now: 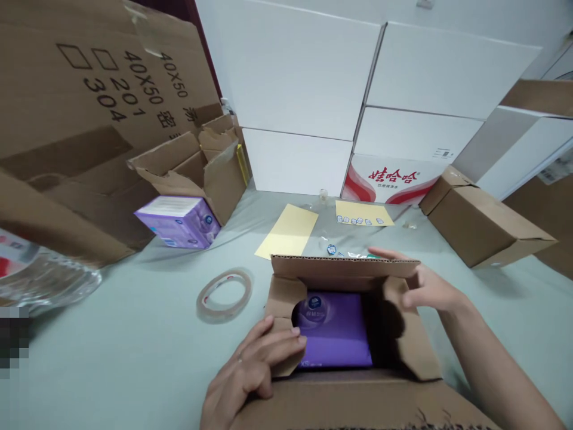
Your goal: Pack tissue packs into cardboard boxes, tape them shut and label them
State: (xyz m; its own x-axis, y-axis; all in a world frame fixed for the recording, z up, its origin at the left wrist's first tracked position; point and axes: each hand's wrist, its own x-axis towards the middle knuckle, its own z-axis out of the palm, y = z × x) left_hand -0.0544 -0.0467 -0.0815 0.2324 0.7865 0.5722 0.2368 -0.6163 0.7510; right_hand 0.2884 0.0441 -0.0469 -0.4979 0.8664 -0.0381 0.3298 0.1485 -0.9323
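Note:
An open cardboard box stands in front of me, its flaps folded outward or partly inward. Inside lies a purple tissue pack, toward the left, with a dark gap to its right. My left hand grips the left side flap, fingers laid over it and the thumb lower down near the front flap. At the far right corner my right hand holds the box, thumb on the right side flap and a finger stretched behind the back flap.
A tape roll lies left of the box. Farther back are another purple tissue pack, an open carton, yellow sheets and a closed brown box. White cartons line the back; a plastic-wrapped bottle is at left.

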